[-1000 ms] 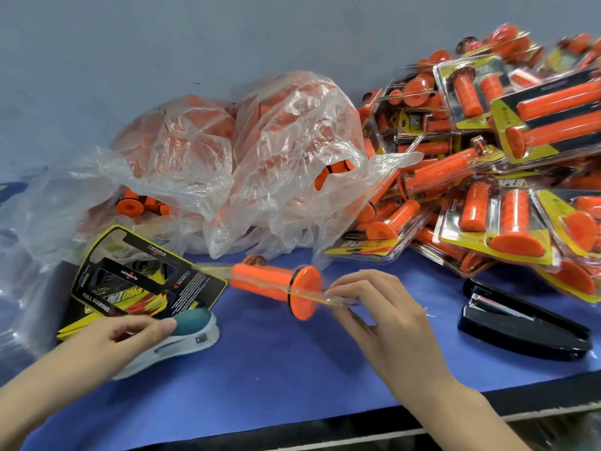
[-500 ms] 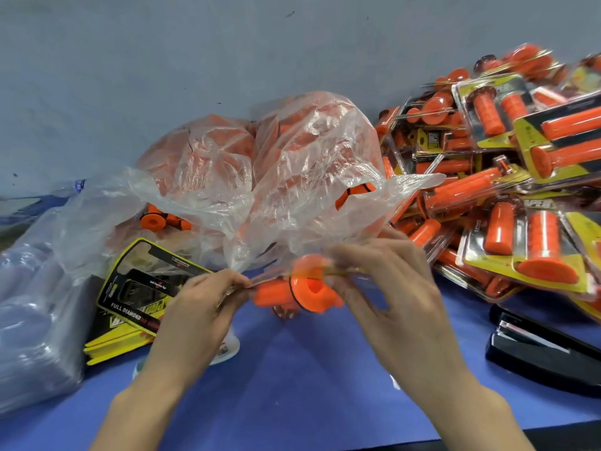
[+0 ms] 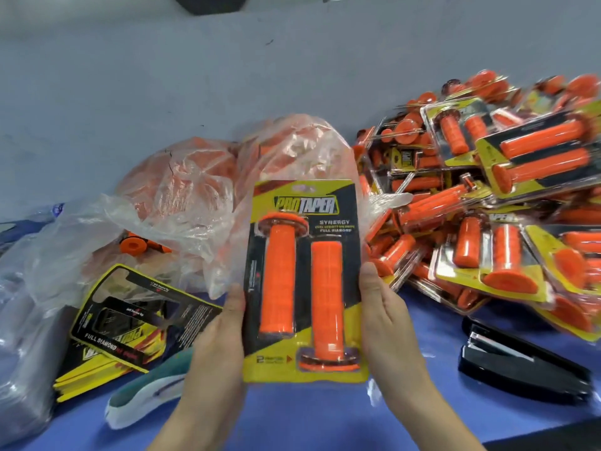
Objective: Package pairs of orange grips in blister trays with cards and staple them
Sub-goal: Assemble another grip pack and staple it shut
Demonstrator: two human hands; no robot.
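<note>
A second ago the pack lay edge-on, low over the table, pinched by the right hand alone while the left hand rested on the teal stapler. It is now raised face-on, left of the black stapler, both hands clasping its long edges, thumbs in front, fingers hidden behind. Judgement: assembly is complete and this is a final check before it joins the finished pile behind the black stapler. Two orange grips sit side by side under clear blister, flanges at opposite ends, on a yellow-and-black card. Staples cannot be made out.
</note>
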